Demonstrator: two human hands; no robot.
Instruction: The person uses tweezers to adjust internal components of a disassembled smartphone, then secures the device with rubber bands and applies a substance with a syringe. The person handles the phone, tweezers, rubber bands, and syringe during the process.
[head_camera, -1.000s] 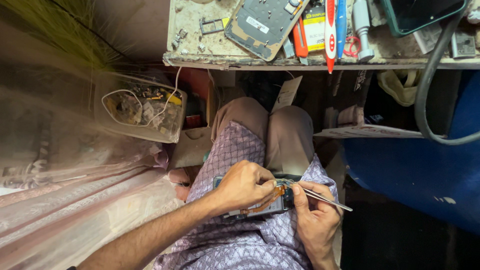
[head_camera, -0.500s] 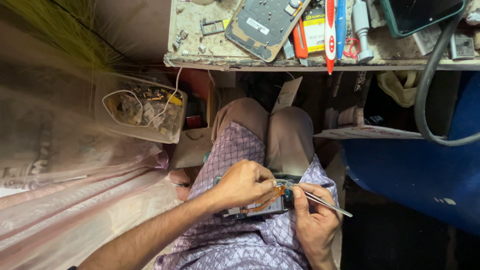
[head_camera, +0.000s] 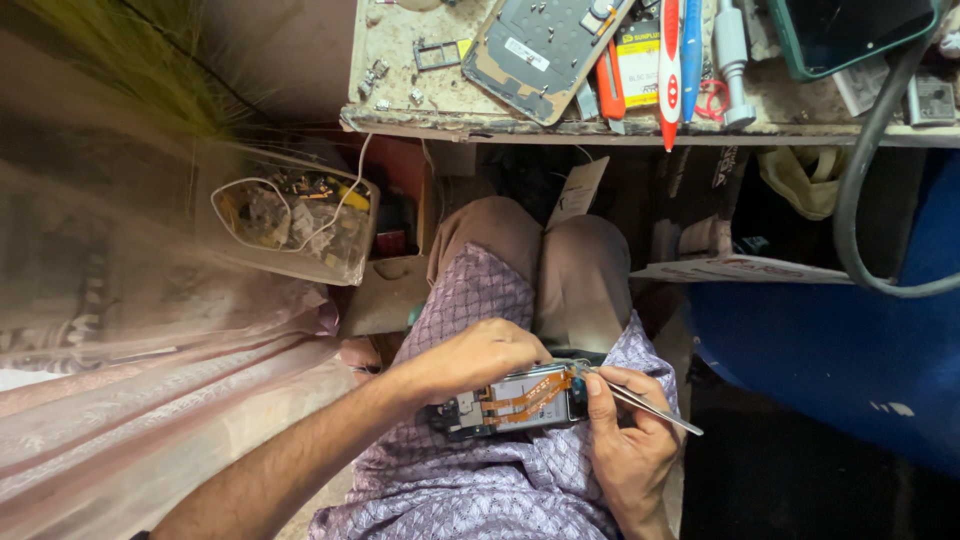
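- Far left, a pale pinkish cloth (head_camera: 130, 400) drapes down, blurred and close to the camera.
- Above it sits a clear plastic tub (head_camera: 290, 215) filled with small electronic scraps, with a white wire (head_camera: 335, 200) looping over its rim.
- The person's left forearm comes in from the lower left; the left hand (head_camera: 475, 360) is closed over the top edge of an opened phone (head_camera: 515, 400), gripping it and holding it flat above the lap.
- The opened phone lies lengthwise across the lap on the purple patterned garment (head_camera: 480, 480), just below the 2 knees in tan trousers (head_camera: 540, 265). Its inside faces up, with an orange flex cable (head_camera: 530, 392) running across the board.
- The right hand (head_camera: 625, 440) touches the phone's right end, its fingers pinched together on metal tweezers (head_camera: 650, 408). The tip sits at the phone's upper right corner and the tail points out to the right.
- Along the top runs a worn workbench (head_camera: 400, 95). On it, from left to right, lie a small metal tray frame (head_camera: 440, 52), a grey phone back panel (head_camera: 545, 50), an orange-handled tool (head_camera: 611, 85), and 1 red-and-white and 1 blue toothbrush (head_camera: 670, 70).
- At the right, a grey hose (head_camera: 860, 200) curves down in front of a large blue drum (head_camera: 850, 350).
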